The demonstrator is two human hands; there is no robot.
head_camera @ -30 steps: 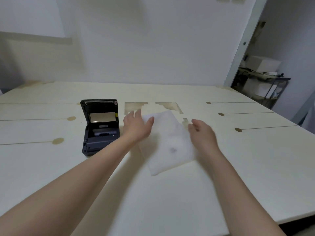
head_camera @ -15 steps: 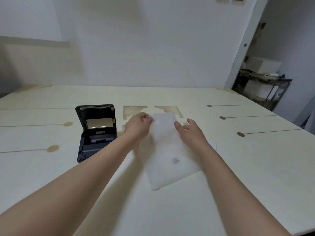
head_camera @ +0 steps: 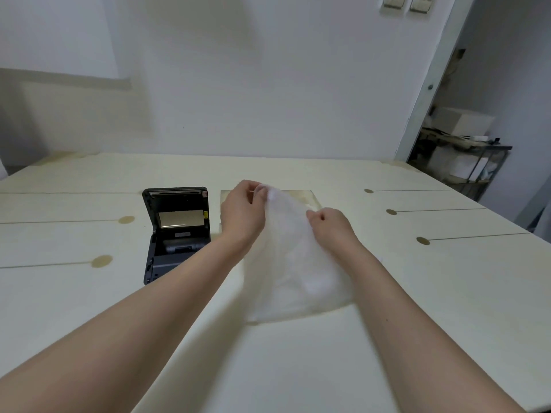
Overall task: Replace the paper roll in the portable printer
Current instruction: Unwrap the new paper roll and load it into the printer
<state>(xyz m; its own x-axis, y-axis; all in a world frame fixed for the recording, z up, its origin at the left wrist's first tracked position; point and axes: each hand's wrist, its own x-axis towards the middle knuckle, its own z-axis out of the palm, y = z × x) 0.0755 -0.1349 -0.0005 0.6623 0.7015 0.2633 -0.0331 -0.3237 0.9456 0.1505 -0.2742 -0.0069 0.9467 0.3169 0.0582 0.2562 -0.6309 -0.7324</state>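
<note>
The white pouch [head_camera: 295,263], just right of the open printer [head_camera: 176,231], is pinched at its top by the left hand [head_camera: 243,213] and right hand [head_camera: 334,225]; if tugged unevenly, its unseen contents could be spilled

Printer [head_camera: 176,234]: 1. White bag [head_camera: 293,263]: 1. Hands: 2, left hand [head_camera: 243,213], right hand [head_camera: 332,226]. Table [head_camera: 298,368]: 1. Round brown marks [head_camera: 102,261] on table: 5, 2 left side, 3 right side. Wall switches [head_camera: 393,1]: 2. Shelf rack [head_camera: 489,162]: 1.
</note>
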